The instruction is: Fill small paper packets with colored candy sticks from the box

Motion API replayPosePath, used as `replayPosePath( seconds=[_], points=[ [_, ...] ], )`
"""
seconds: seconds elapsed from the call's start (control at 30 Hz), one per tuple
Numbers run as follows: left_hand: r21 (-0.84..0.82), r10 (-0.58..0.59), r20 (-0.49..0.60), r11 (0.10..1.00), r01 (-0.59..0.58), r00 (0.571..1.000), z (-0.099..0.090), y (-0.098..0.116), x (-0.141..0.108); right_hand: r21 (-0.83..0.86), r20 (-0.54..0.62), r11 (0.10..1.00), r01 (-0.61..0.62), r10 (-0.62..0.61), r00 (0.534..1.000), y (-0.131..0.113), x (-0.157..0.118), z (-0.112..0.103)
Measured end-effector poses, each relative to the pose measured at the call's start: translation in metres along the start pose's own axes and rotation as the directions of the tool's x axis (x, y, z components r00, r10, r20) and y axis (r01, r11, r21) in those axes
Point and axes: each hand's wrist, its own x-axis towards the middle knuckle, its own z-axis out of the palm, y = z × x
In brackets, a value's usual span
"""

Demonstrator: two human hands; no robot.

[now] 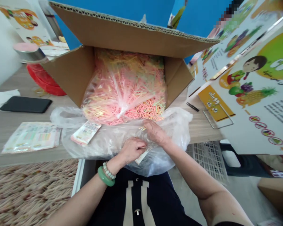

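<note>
Pinching a packet [141,158], slanted lengthwise two-to-eight o'clock, in the nearer left hand [131,149], and sticks [142,128], at the packet's twelve o'clock, in the right hand [154,131].

A black phone [26,104] touches white tissue [3,95]; a fruit-printed carton [256,114] stands at far right.

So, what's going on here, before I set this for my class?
A person's right hand pinches a few thin sticks, while the left hand is at a small packet. Both hands are over clear plastic on a table. Behind it, an open box holds a bag of pink, yellow and green sticks. Printed packets lie to the left.
</note>
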Motion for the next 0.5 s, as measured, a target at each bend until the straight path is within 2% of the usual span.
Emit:
replayPosePath(
  seconds=[0.07,0.13,0.2,0.27,0.3,0.37,0.43,0.5],
  points=[
    [-0.014,-0.004,0.002,1.0,0.004,1.0,0.001,-0.001,0.0,0.098,-0.038,0.992,-0.075,0.079,0.996,0.003,-0.002,-0.005],
    [-0.029,-0.007,0.007,1.0,0.007,1.0,0.001,-0.002,0.0,0.183,-0.131,0.966,-0.183,0.208,0.969,0.007,-0.002,-0.012],
    [-0.031,-0.015,0.009,0.999,0.016,1.0,0.0,0.0,-0.001,0.258,-0.263,0.926,-0.276,0.342,0.902,0.014,-0.003,-0.023],
    [-0.006,-0.036,0.005,0.999,0.036,0.999,-0.003,0.007,-0.001,0.312,-0.337,0.883,-0.349,0.447,0.829,0.024,-0.004,-0.035],
    [0.026,-0.043,-0.004,0.999,0.043,0.999,-0.005,0.012,-0.001,0.316,-0.334,0.866,-0.387,0.483,0.809,0.03,-0.005,-0.04],
    [0.141,-0.023,-0.042,0.99,0.028,0.999,-0.01,0.024,0.004,0.242,-0.269,0.845,-0.477,0.531,0.804,0.041,-0.009,-0.049],
    [0.283,0.045,-0.068,0.959,-0.024,0.997,-0.012,0.035,0.014,0.075,-0.176,0.836,-0.544,0.548,0.818,0.049,-0.012,-0.054],
    [0.377,0.099,-0.048,0.923,-0.074,0.994,-0.011,0.041,0.027,-0.117,-0.08,0.833,-0.54,0.534,0.842,0.053,-0.014,-0.053]
  ],
)
